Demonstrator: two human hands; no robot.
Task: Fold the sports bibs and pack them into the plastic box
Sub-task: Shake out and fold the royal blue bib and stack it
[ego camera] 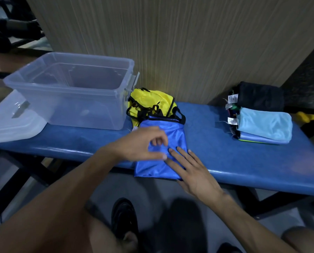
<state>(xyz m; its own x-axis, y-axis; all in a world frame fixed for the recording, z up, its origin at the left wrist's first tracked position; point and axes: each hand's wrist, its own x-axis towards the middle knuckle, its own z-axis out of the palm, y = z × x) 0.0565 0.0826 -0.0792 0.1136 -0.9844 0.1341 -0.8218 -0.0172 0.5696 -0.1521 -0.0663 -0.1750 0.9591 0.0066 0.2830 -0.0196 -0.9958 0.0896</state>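
A long bench [243, 161] with a glossy blue padded top runs across the middle of the frame, from the left edge to the lower right; black metal legs [10, 190] show beneath it at lower left and lower right; behind it, filling the upper centre, stands a wall panel [170, 42] of pale wood grain with fine vertical streaks; a darker panel [309, 70] meets it at upper right; the floor [152, 190] below is grey and dim; dark, blurred shapes sit at upper left; the light is low.
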